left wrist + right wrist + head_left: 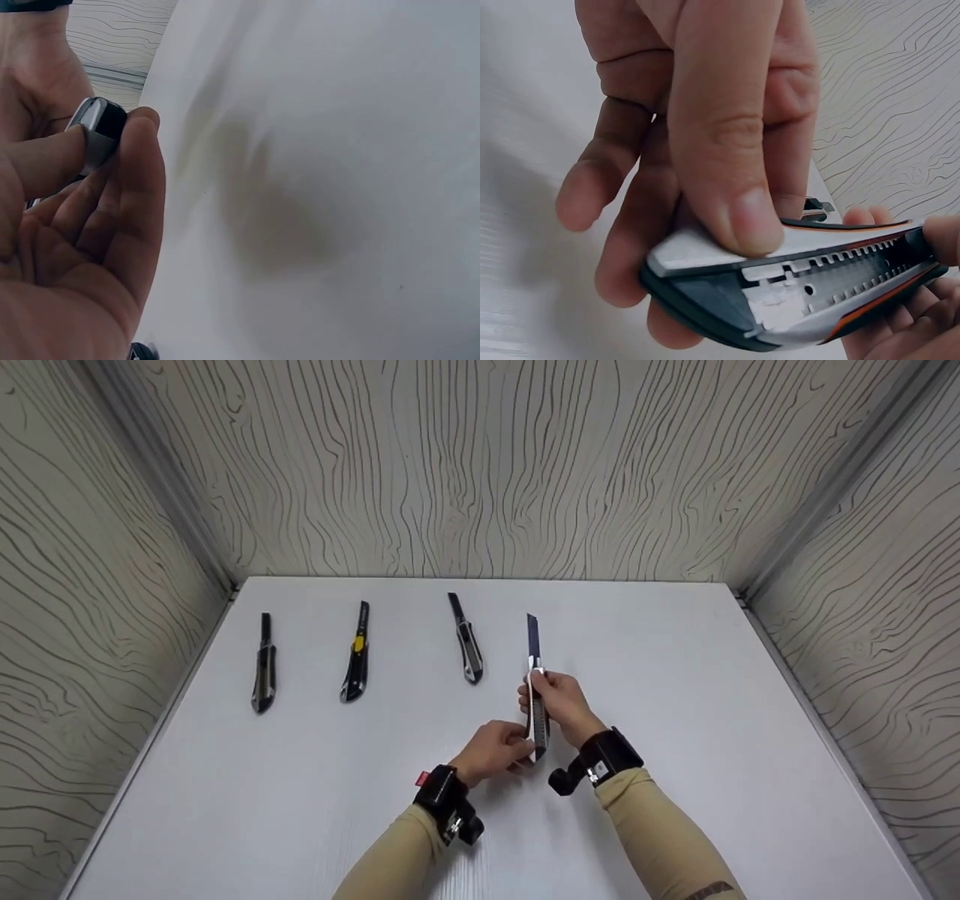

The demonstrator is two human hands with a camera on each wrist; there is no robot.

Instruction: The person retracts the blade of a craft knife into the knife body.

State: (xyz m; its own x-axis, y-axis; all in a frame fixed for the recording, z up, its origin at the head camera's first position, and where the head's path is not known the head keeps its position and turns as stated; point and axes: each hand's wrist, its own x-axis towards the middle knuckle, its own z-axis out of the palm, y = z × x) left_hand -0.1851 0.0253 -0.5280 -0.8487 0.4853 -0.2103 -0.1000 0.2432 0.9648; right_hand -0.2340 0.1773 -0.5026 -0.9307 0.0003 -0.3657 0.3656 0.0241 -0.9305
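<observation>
Both hands share one utility knife [538, 716], its long dark blade [533, 637] pointing toward the back wall. My right hand [566, 701] grips the handle's front part, thumb on top by the slider [911, 241]. With thumb and fingers, my left hand [491, 751] pinches the dark tail end [111, 120]. In the right wrist view the handle shows silver with orange lines and a toothed slot, and the left thumb [754, 217] presses its rear. Shadows of the hands fall on the white table [337, 150].
Three more utility knives lie in a row to the left: a grey-black one [264, 675], a black one with a yellow slider [358, 660] and a grey-black one [469, 649]. Wood-patterned walls [480, 472] enclose the table's back and sides.
</observation>
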